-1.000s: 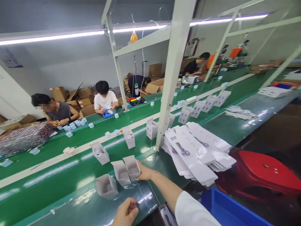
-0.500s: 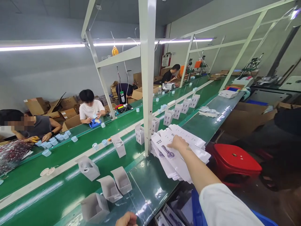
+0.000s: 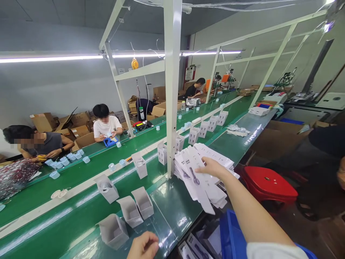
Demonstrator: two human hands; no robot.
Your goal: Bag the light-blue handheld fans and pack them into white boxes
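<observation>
The right hand (image 3: 215, 168)'s grip pinches a printed flat carton (image 3: 192, 168) atop the pile (image 3: 219, 196) on the bench (image 3: 174, 201)'s right. The left hand (image 3: 144, 244), loosely half-open, hangs near the open boxes (image 3: 114, 232).

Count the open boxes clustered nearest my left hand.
3: the left box, the middle box and the right box, the last two side by side, all just beyond your left hand. None of this cluster seems hidden.

Cropped, covered, too small
The bottom edge crops the left hand (image 3: 144, 245); the right forearm (image 3: 249, 205) covers part of the blue bin (image 3: 228, 233); the white post (image 3: 172, 90) partly hides a white box (image 3: 179, 143); lettering on the flattened carton (image 3: 199, 189) is unreadable.
</observation>
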